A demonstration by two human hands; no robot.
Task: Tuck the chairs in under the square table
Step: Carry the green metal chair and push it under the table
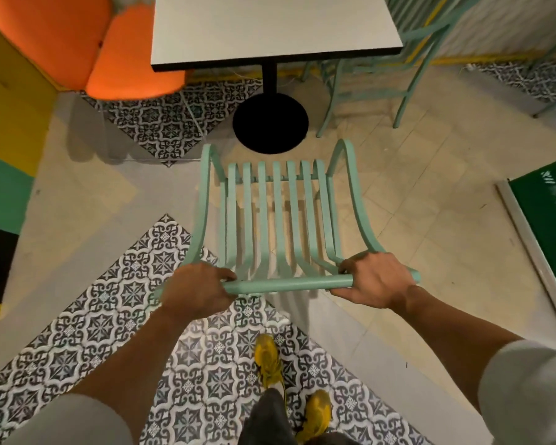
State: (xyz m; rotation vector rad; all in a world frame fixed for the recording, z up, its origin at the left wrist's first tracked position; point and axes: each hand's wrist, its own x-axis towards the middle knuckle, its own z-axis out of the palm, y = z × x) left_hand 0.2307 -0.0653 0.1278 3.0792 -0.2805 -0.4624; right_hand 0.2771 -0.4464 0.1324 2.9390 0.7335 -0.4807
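Note:
A mint-green slatted chair stands right in front of me, its seat pointing toward the square white table. The table rests on a black post with a round black base; the chair's front edge sits just short of that base, outside the tabletop. My left hand grips the left end of the chair's top back rail. My right hand grips the right end of the same rail. A second mint-green chair stands at the table's right side, partly under it.
An orange padded chair sits at the table's left corner. A yellow and green wall panel runs along the left. A green mat with a white border lies at the right. My yellow shoes stand on patterned tiles.

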